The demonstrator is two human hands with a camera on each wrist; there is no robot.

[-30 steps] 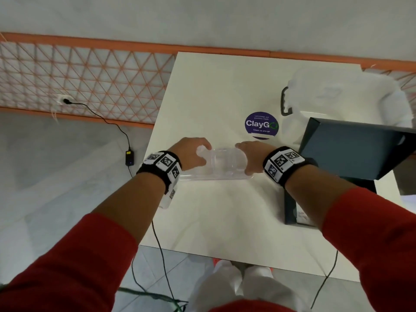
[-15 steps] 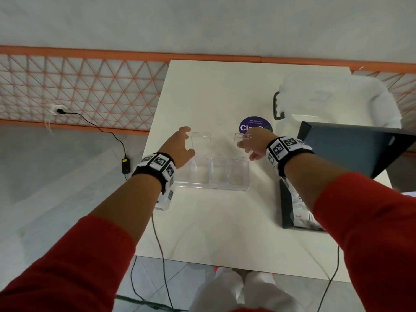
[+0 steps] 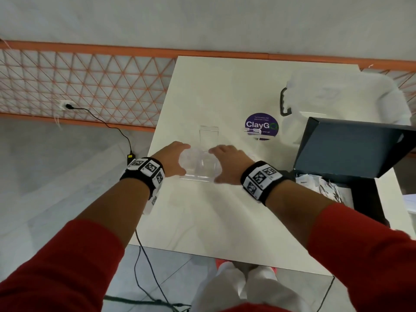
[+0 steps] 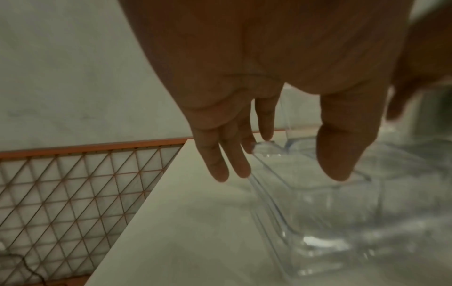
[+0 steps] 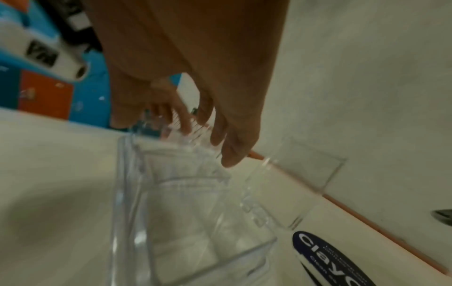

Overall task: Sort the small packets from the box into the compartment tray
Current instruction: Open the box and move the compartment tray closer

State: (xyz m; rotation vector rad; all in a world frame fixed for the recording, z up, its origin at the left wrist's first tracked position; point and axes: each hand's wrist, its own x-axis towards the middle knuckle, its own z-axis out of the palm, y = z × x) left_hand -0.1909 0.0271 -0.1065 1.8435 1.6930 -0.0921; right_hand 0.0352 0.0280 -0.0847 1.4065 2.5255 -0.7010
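Note:
A clear plastic compartment tray (image 3: 198, 170) lies on the white table (image 3: 213, 221), with two small clear lids standing up at its far side. My left hand (image 3: 180, 155) is at the tray's left end. In the left wrist view the left hand (image 4: 281, 170) has straight fingers beside the tray (image 4: 318, 212) and the thumb on its rim. My right hand (image 3: 222, 163) lies over the tray's right part; its fingers (image 5: 220, 145) stretch along the tray (image 5: 183, 212). Small white packets (image 3: 322, 188) lie in the open black box (image 3: 351, 149) at the right.
A round purple ClayGo sticker (image 3: 261, 126) is on the table behind the tray. A white lidded plastic container (image 3: 337, 93) with a black handle stands at the back right. The table's left edge runs close to my left wrist, with cables on the floor below.
Both hands went from the tray's ends to its far side, where the lids came up. They are now back near the tray's front, closer together.

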